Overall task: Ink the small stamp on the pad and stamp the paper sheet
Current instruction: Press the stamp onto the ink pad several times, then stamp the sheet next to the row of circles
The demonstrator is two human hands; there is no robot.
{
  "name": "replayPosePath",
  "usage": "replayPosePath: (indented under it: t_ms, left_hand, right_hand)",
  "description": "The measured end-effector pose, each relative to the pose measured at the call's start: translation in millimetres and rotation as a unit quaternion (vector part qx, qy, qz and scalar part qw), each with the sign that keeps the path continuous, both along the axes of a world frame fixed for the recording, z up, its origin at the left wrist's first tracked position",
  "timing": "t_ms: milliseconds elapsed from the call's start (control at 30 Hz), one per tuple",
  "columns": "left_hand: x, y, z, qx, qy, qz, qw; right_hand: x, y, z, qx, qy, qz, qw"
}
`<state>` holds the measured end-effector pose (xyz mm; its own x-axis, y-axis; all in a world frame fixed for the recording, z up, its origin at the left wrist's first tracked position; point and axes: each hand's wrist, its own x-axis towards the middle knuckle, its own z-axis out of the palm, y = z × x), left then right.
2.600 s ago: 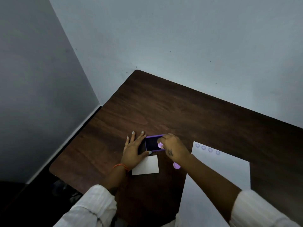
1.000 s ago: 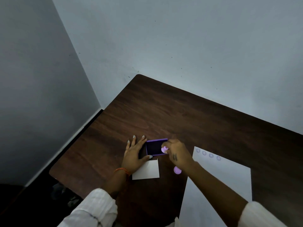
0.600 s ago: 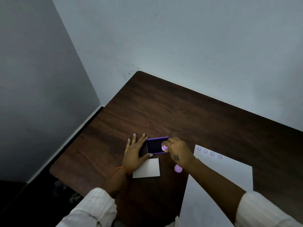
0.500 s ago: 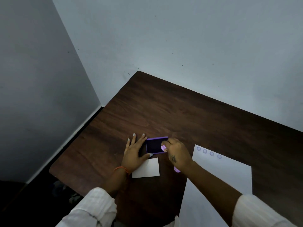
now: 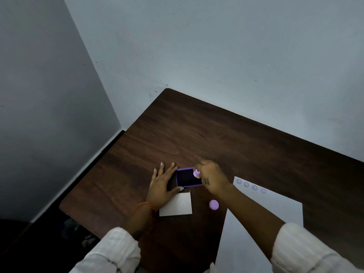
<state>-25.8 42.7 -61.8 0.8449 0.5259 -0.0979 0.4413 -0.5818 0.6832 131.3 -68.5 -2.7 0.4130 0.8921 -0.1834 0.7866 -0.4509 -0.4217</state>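
Note:
A purple-rimmed ink pad [image 5: 188,177] with a dark inner face lies on the dark wooden table [image 5: 226,138]. My right hand [image 5: 211,177] pinches the small lilac stamp [image 5: 196,173] over the pad's far right corner. My left hand [image 5: 163,184] lies flat on the table against the pad's left side, its thumb at the pad's near edge. The white paper sheet [image 5: 271,209] lies to the right, with a row of several round purple prints [image 5: 251,186] along its top edge. My right forearm crosses the sheet's left part.
A small white card [image 5: 177,205] lies just in front of the pad. A round lilac cap [image 5: 214,204] sits on the table between the card and the sheet. Grey walls close in at the back and left; the table's left edge drops to a dark floor.
My right hand with the stamp has shifted a little toward the pad's far right corner. The left hand stays flat beside the pad.

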Motion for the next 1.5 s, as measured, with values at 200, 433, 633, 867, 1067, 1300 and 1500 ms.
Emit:
replayPosePath:
  t_ms: [200, 433, 633, 867, 1067, 1300, 1500]
  left_hand:
    - [0, 0, -2, 0.010, -0.007, 0.002, 1.000]
    - [1, -2, 1, 0.001, 0.000, 0.002, 1.000]
    - [-1, -1, 2, 0.000, 0.012, 0.001, 1.000]
    - [-2, -1, 5, 0.018, 0.020, -0.011, 1.000]
    - [-2, -3, 11, 0.001, 0.021, -0.003, 1.000]
    - [7, -16, 25, -0.035, -0.013, 0.034, 0.999]
    - [46, -66, 42, 0.015, -0.061, -0.065, 0.996]
  right_hand:
    - [-9, -5, -7, 0.029, -0.040, -0.006, 0.999]
    - [-3, -6, -11, 0.037, -0.063, 0.031, 0.997]
    - [-7, 0, 4, 0.038, 0.079, -0.084, 0.993]
    - [-11, -35, 22, 0.210, 0.452, -0.402, 0.768]
    - [-15, -89, 39, 0.324, 0.678, -0.436, 0.495]
    - [-20, -135, 51, 0.393, 0.716, -0.429, 0.386]
    - [-16, -168, 52, 0.417, 0.705, -0.450, 0.355]
